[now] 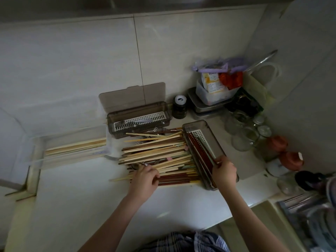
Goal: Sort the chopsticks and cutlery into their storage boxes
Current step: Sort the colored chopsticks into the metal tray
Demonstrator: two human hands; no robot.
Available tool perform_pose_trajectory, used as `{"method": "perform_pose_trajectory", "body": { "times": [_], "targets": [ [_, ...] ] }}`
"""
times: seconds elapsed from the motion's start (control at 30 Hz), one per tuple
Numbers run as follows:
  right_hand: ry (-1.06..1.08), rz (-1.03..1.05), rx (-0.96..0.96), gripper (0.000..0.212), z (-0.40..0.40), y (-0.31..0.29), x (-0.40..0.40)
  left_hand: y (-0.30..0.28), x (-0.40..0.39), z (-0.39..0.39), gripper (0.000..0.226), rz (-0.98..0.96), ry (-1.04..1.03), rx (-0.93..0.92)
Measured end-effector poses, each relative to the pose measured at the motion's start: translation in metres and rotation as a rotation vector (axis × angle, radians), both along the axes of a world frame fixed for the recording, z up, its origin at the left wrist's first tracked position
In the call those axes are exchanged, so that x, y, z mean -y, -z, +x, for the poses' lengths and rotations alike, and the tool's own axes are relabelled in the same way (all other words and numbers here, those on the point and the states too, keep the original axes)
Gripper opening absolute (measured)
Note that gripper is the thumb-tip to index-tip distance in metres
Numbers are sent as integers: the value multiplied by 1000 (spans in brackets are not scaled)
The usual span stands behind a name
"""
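A big pile of chopsticks [160, 153], pale wood and dark red-brown, lies across the white counter with some metal cutlery [156, 130] under its far side. My left hand [145, 176] grips the near chopsticks of the pile. A grey storage box [213, 135] with a white slotted tray stands to the right, holding dark chopsticks; my right hand [224, 170] holds its near end, fingers curled over the rim. A second grey box [138, 122] with its lid up stands behind the pile, with cutlery in its tray.
More pale chopsticks [76, 147] lie in a clear tray at left. Glass jars [245, 131], a dark jar [179, 106], stacked containers [212, 95] and two red-brown pots [291, 159] crowd the right corner. A sink [312, 222] is at the lower right.
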State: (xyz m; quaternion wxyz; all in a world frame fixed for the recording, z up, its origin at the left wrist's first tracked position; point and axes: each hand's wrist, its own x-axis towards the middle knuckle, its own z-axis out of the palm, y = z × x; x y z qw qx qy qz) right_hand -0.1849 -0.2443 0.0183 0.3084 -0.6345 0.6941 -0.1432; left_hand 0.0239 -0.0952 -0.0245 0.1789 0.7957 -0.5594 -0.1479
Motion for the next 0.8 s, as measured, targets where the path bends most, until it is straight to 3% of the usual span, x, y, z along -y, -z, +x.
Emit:
{"method": "perform_pose_trajectory", "body": {
  "times": [0.37,0.63,0.8],
  "targets": [
    [-78,90,37,27,4,4,15,0,6,-7,36,66,134,125],
    [-133,44,197,29,11,11,22,5,12,-12,19,83,123,99],
    [-279,145,76,32,11,22,27,8,15,-14,19,135,159,168]
  ]
}}
